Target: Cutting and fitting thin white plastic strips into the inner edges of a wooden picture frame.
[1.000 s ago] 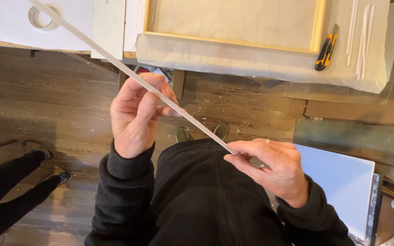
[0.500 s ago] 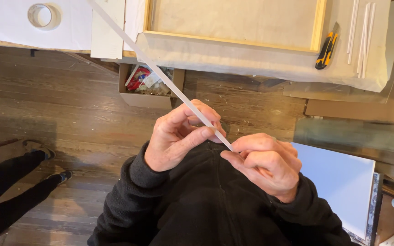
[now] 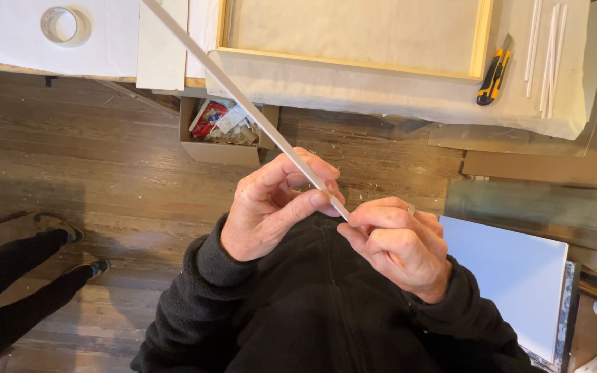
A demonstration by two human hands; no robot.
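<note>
We hold a long thin white strip (image 3: 243, 103) slanting up over the table (image 3: 395, 90), our left hand (image 3: 274, 211) pinching it near its lower end and our right hand (image 3: 399, 245) closed on the tip. We seem to be working that end, which likely calls for a steady pinch.

The long white strip (image 3: 243, 107) runs out of the top edge at 11 o'clock, and its near end is hidden inside the right hand (image 3: 399, 245). The wooden frame (image 3: 354, 34) is cut off at 12 o'clock. The white panel (image 3: 513, 276) is cut partly by the sleeve at 4 o'clock. The contents of the cardboard box (image 3: 222, 128) are too small to tell.
</note>
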